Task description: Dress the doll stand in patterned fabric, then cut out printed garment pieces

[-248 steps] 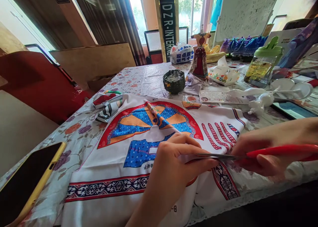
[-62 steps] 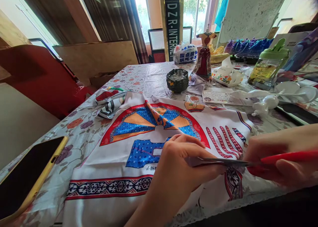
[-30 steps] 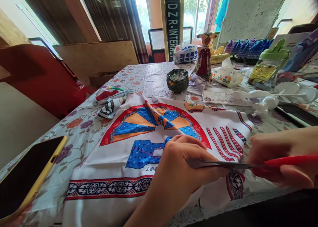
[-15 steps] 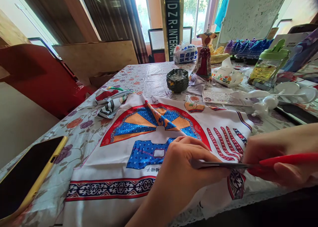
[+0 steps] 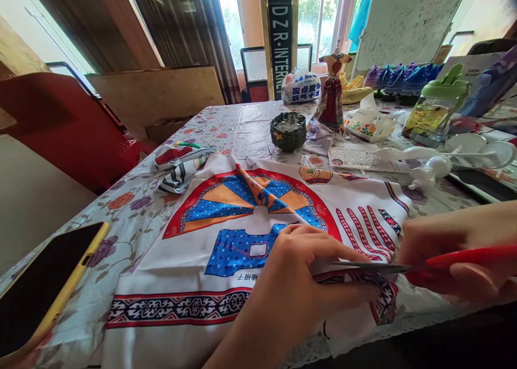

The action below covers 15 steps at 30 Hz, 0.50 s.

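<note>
A white printed cloth (image 5: 177, 274) lies over the near part of the table, with a red-rimmed fan shape, a blue garment piece and patterned bands on it. My left hand (image 5: 302, 272) rests on its right part, fingers and thumb closed round a fold of the cloth. Red-handled scissors (image 5: 375, 267) are in my right hand (image 5: 456, 256), their blades pointing left over the fold, between my left thumb and fingers. A dark patterned band shows just under the blades. My palm hides part of the blue print.
A yellow-cased phone (image 5: 48, 283) lies at left. Fabric scraps (image 5: 183, 167) sit beyond the cloth. Farther back are a dark woven basket (image 5: 288, 132), a small dress form (image 5: 333, 94), a green-lidded jar (image 5: 434, 108) and clear plastic spoons (image 5: 480, 153). The table edge runs close along the front right.
The scissors have drawn slightly right, away from my left palm. My left thumb has lowered, and more of the patterned band shows between thumb and fingers.
</note>
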Tool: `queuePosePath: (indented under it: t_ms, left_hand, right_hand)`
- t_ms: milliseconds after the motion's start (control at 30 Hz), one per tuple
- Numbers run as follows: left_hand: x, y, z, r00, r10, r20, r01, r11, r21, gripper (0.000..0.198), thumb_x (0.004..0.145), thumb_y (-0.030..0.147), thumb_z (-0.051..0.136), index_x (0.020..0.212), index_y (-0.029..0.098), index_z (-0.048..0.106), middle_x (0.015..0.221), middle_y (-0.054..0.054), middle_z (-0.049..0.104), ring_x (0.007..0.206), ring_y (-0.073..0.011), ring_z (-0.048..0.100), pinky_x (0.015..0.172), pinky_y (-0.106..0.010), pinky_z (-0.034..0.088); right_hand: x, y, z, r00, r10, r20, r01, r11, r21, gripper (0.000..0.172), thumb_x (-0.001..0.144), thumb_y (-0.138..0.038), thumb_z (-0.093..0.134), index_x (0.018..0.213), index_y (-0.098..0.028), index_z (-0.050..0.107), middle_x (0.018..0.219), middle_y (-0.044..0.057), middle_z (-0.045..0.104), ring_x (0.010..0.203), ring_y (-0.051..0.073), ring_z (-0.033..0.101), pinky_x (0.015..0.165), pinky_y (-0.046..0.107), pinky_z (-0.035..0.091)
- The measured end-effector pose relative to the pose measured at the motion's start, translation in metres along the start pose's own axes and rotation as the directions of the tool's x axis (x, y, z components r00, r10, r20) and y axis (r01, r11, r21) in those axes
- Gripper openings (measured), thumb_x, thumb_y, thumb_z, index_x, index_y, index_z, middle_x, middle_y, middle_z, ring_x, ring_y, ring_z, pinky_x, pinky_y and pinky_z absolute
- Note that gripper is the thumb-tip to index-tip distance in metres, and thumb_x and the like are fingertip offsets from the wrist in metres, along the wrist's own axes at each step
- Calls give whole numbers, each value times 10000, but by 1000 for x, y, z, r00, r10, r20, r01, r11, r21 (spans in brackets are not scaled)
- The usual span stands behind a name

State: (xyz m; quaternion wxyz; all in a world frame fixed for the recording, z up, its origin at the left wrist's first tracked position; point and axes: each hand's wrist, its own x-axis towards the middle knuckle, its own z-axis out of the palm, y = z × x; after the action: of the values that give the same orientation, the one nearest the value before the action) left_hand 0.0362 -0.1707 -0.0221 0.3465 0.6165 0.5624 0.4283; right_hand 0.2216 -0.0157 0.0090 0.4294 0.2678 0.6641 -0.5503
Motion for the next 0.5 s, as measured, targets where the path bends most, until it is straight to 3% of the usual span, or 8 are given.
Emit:
queuePosePath:
  t_ms: [67,133,267,500]
  left_hand:
    - [-3,2,0,997,-15,-70,18,999,48,286,625,260,797,901,293,727,921,35,721,936,-191,610,865,-300,438]
    - [-5,4,-1,990,-36,-133,50,994,101,326,594,263,811,904,302,717,941,40,713,937,-206,606,871,-332,433]
    - [-7,5,-4,976,18,-217,14,989,145,187,578,228,815,735,250,716,800,29,713,850,-209,623,875,-369,427]
    - [-4,7,-10,981,114,-160,-96,989,114,80,630,167,790,645,210,725,686,33,719,761,-158,629,870,-338,428]
  right_hand:
    - [-1,-2,0,997,62,-52,-59,997,53,341,465,-346,554,729,-188,407,634,-31,365,486,40,358,389,140,297]
    - [-1,-5,1,998,36,-52,-35,999,18,351,476,-365,544,739,-192,389,637,-32,359,472,37,352,382,144,295]
    - [-1,-7,2,999,-29,-29,27,998,-55,297,530,-349,516,732,-198,358,624,-40,336,457,42,384,381,139,287]
    - [-2,-4,-1,1000,-24,9,25,998,-54,304,562,-405,530,701,-182,377,636,-24,342,490,42,370,391,132,293]
